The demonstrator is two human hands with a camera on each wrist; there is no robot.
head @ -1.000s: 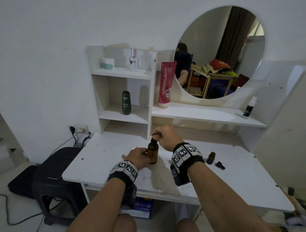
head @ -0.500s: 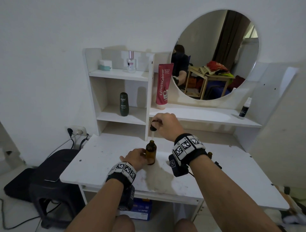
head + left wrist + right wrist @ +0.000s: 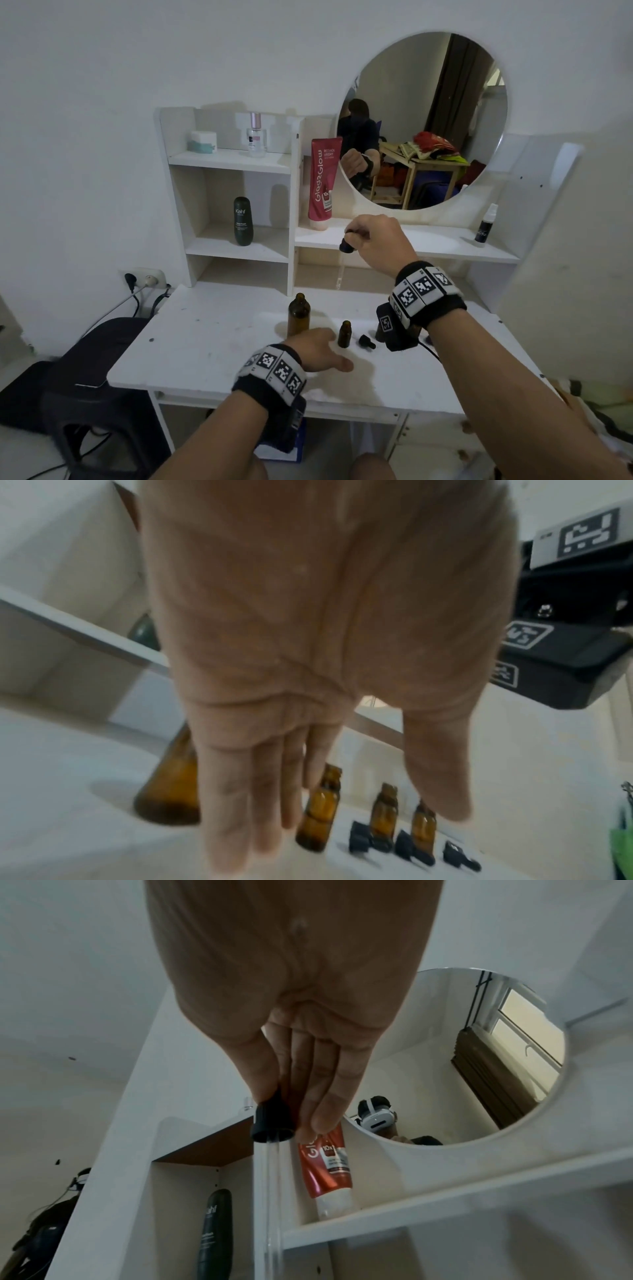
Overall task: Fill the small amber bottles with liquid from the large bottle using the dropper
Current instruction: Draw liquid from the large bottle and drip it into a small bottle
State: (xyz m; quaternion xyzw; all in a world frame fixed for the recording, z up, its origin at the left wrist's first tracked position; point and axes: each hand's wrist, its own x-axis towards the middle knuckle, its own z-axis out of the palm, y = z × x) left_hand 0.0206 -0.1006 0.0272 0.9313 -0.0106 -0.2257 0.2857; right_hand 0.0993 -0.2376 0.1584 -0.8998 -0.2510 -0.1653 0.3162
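Standing on counter (image 3: 212, 346): large bottle (image 3: 298, 313), uncapped, below a round mirror (image 3: 424, 120).
Right hand (image 3: 376, 240): dropper (image 3: 346, 245) is pinched, raised above the bottles.
Left hand (image 3: 317, 349): released, fingers straight, near small amber bottle (image 3: 344, 334).
Left wrist view: three small bottles and loose caps (image 3: 359, 836) are shown; one bottle is seen from the head.
Edges: bare counter lies left.

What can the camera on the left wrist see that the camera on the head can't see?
Only the left wrist view shows all three small amber bottles in a row, with three black caps lying in front of them. Only the head view shows the right hand holding the dropper up in the air, plus the round mirror and the shelves. Both show the open left hand, the large amber bottle and the white table.
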